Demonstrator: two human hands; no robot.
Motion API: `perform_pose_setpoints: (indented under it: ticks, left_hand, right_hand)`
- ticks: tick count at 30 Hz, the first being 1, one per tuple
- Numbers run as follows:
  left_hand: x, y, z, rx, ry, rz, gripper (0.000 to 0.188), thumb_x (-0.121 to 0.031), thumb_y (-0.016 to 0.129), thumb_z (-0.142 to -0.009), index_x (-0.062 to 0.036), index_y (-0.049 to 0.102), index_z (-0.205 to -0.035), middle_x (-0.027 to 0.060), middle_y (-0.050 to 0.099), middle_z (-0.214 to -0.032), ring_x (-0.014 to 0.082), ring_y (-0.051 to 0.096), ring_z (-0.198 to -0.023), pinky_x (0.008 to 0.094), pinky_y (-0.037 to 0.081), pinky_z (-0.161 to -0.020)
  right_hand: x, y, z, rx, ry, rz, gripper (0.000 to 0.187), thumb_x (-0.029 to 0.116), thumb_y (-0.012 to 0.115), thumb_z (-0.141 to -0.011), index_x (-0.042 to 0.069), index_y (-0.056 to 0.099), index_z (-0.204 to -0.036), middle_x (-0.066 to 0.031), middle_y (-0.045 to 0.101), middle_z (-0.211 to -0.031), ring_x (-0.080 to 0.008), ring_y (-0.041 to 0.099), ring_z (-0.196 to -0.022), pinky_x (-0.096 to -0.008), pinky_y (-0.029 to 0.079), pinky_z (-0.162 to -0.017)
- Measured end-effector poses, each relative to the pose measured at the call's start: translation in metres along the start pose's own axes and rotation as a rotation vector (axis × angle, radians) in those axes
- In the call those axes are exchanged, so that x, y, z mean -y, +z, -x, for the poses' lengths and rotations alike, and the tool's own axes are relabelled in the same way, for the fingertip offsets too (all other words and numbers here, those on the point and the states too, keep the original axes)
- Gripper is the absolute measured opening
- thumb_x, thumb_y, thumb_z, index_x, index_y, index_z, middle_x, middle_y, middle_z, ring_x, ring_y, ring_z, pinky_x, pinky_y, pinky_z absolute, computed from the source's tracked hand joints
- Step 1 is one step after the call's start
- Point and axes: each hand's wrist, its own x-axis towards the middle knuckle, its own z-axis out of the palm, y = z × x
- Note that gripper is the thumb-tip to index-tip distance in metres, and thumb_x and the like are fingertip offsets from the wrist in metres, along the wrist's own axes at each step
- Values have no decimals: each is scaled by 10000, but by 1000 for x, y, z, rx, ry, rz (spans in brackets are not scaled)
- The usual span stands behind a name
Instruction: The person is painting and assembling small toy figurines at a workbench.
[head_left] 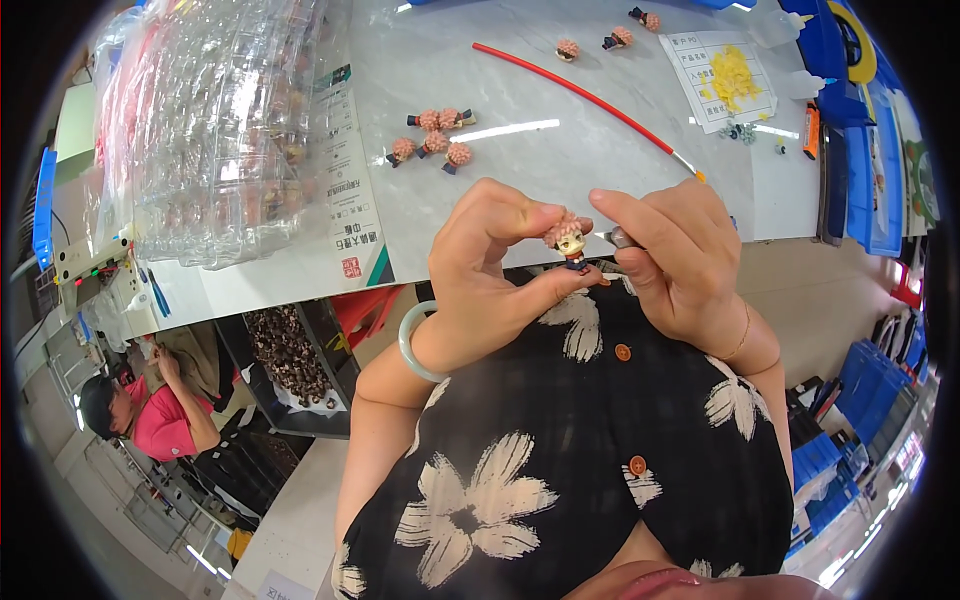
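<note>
My left hand [480, 270] pinches a small figurine [570, 246] with pink curly hair and a dark outfit between thumb and fingers, holding it upright with its front showing. Close beside it, my right hand [690, 255] is closed around a slim tool [621, 238] with a grey metal collar and a thin pointed tip. That tip is directed at the figurine's side; whether it touches cannot be told. Most of the tool is hidden in my fingers. Beyond my hands, a red-handled brush [575, 92] lies slantwise on the grey tabletop [520, 170].
Several similar figurines [432, 143] lie left of the brush, more at the far edge. Stacked clear plastic trays [225, 130] fill the left. At right are a printed sheet [690, 70] bearing yellow bits [735, 78], an orange tool [811, 132] and blue bins [870, 190]. Another person [165, 420] sits lower left.
</note>
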Motion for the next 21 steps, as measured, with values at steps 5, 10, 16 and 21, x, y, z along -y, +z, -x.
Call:
perform_pose_setpoints:
  ticks: [5,10,16,21]
  left_hand:
    - [3,1,0,-37,56,-40,428,13,758,-578,21,520,-934,112,511,-881,175,575,-784,271,492,-705]
    - [5,0,0,27,46,-75,436,55,730,-595,-15,496,-956,85,466,-914,152,537,-838,264,473,-731]
    - [6,0,-3,21,36,-91,425,45,741,-581,0,507,-933,97,490,-891,163,550,-809,274,479,-722]
    - [1,9,0,-75,-10,-65,418,39,750,-568,16,523,-919,101,517,-873,161,557,-764,269,482,-693]
  right_hand:
    - [0,1,-1,64,21,-1,240,208,549,-802,39,615,-958,-36,502,-637,-186,421,-548,-297,330,-531]
    - [-2,1,0,95,9,10,240,202,554,-797,40,612,-964,-37,516,-657,-189,425,-548,-298,328,-528]
    - [0,0,2,82,31,65,256,168,588,-757,50,605,-984,-37,508,-651,-193,430,-553,-303,330,-537]
    - [-5,-5,1,78,25,23,178,136,611,-726,52,577,-879,-43,485,-624,-207,434,-529,-310,337,-499]
